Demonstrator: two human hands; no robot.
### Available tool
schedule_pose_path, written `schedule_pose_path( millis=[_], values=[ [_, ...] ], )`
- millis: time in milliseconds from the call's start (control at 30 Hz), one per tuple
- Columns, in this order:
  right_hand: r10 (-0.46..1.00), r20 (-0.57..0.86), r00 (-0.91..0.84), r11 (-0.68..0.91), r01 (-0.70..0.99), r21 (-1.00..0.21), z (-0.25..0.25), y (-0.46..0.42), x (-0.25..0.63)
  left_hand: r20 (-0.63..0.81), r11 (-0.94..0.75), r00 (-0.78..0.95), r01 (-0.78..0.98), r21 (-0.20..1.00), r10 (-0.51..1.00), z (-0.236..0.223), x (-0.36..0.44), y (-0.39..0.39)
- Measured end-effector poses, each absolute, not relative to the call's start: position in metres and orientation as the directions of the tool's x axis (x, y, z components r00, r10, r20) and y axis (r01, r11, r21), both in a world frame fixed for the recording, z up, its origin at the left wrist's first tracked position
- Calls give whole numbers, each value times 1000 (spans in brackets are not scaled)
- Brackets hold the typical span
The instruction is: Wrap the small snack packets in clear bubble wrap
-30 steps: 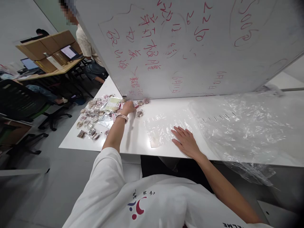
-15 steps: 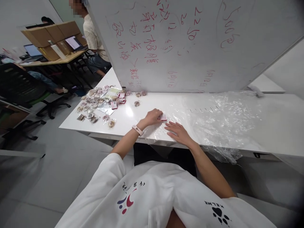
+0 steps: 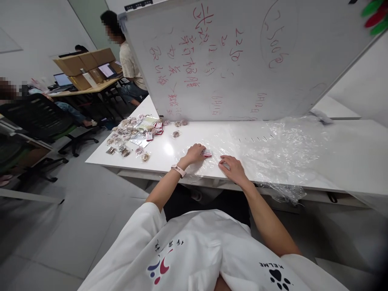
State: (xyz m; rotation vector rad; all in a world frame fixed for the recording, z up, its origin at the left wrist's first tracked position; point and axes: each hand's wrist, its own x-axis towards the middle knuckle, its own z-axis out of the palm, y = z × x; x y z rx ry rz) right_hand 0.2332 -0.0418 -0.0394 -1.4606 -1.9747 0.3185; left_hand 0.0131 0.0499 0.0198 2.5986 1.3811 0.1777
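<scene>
My left hand (image 3: 195, 154) lies on the table with its fingers closed on a small red-and-white box (image 3: 207, 153). The box rests flat on a sheet of clear plastic film (image 3: 194, 174), part of which runs under both hands. To the right of the box, my right hand (image 3: 234, 169) has bent fingers, with thumb and forefinger drawn in on the film. A small gap separates this hand from the box. More crumpled clear film (image 3: 291, 151) spreads to the right and hangs over the front edge.
Several small bagged items (image 3: 124, 131) and red-and-white boxes (image 3: 149, 136) lie piled at the table's left end. A whiteboard (image 3: 230, 60) with red writing stands along the back of the white table (image 3: 178, 139). Short black strips (image 3: 257, 138) lie in a row. A person (image 3: 131, 64) sits beyond.
My right hand has drawn back to the right, away from the box, and its outstretched fingers have bent in. My left hand stays on the box. The view has shifted a little.
</scene>
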Motion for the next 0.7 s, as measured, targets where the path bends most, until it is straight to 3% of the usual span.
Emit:
schedule_pose_path(
  millis=[300,467,700],
  values=[
    [914,350,-206,374,763,-527,-34,-15,203,-34,-449,462,875,181,886,28,-10,73],
    [933,342,-108,254,872,-419,-32,-26,166,-40,-349,359,923,164,932,38,0,77],
    [904,388,-181,337,859,-385,-14,-80,144,-33,-488,511,835,255,859,37,7,51]
  ],
)
